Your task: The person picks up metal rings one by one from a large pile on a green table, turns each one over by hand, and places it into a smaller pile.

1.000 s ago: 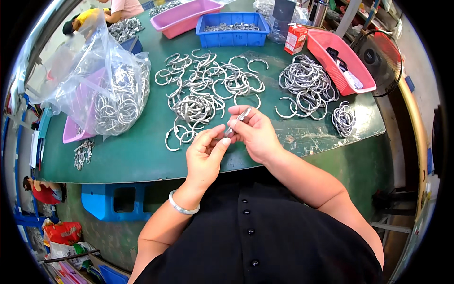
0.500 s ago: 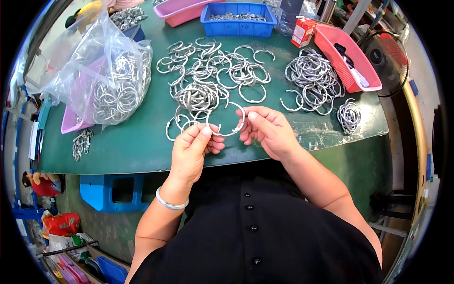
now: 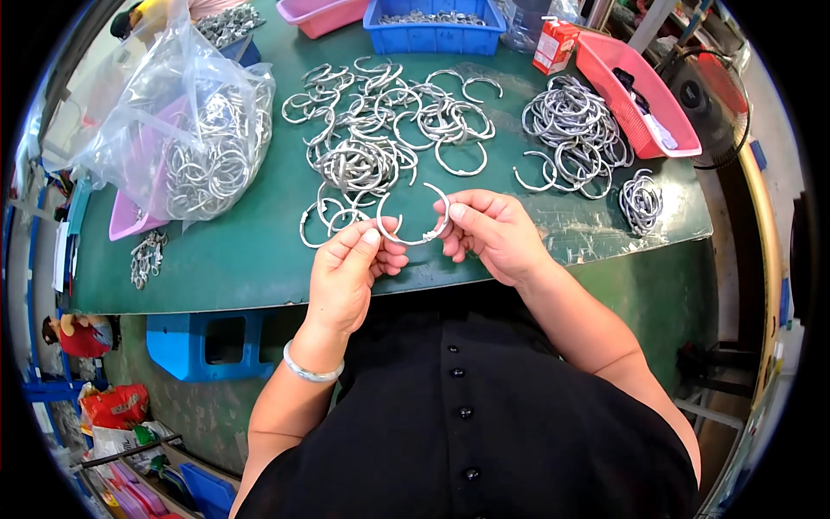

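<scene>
Both my hands hold one silvery open cuff bangle (image 3: 413,243) over the table's near edge. My left hand (image 3: 353,266) pinches its left side between thumb and fingers. On the other side, my right hand (image 3: 493,232) grips the band next to a small lumpy spot low on the ring. Just beyond lies a loose heap of similar bangles (image 3: 359,166), spread toward the middle of the green table (image 3: 225,277). To the right are another pile of bangles (image 3: 571,121) and a small stacked bundle of them (image 3: 641,203).
At left, a clear plastic bag (image 3: 216,164) full of bangles rests on a pink tray (image 3: 130,221), with small metal pieces (image 3: 148,259) nearby. Along the back stand a blue bin (image 3: 432,39), a red carton (image 3: 554,48) and a pink basket (image 3: 640,130). A fan (image 3: 705,104) is at right.
The view has shifted slightly, so the table's things sit a little higher. Both hands keep their hold on the bangle, which has tilted very slightly.
</scene>
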The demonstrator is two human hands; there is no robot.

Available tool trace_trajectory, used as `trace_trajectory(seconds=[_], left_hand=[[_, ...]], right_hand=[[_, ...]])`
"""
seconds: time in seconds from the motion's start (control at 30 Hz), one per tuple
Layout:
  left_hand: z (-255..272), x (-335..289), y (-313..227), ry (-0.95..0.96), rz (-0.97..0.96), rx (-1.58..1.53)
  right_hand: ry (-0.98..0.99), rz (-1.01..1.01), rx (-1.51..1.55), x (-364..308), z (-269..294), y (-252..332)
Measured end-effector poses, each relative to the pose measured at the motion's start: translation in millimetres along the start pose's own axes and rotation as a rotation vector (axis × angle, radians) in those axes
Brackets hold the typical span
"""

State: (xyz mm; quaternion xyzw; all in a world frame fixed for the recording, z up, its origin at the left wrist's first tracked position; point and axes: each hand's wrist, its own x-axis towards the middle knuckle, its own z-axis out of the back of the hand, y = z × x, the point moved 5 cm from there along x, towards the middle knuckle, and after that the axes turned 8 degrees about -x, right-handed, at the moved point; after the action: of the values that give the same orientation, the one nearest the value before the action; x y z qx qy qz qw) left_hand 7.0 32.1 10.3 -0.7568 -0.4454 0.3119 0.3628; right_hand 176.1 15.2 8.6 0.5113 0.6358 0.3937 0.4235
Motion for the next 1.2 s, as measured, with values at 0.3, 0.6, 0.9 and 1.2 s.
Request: trace_trajectory(seconds=[0.3,0.6,0.9,1.2], left_hand=[[5.4,2.6,2.4,-0.080,0.017,-0.047],[5.9,3.4,3.3,-0.093,0.038,-0.076],[3.4,2.3,1.3,-0.075,0.033,-0.082],[1.2,0.6,-2.4,-0.067,-0.001,-0.017]], right_hand=[[0.019,-0.043,-0.008,-2.0,-2.0,-1.3],[0.028,-0.084,-0.025,-2.7,-0.6,-6.4],[0.034,-0.096,-0.064,-3.3,-1.1,-6.9],[0.060,-0.071,-0.131,-2.8,-1.7,-7.5]])
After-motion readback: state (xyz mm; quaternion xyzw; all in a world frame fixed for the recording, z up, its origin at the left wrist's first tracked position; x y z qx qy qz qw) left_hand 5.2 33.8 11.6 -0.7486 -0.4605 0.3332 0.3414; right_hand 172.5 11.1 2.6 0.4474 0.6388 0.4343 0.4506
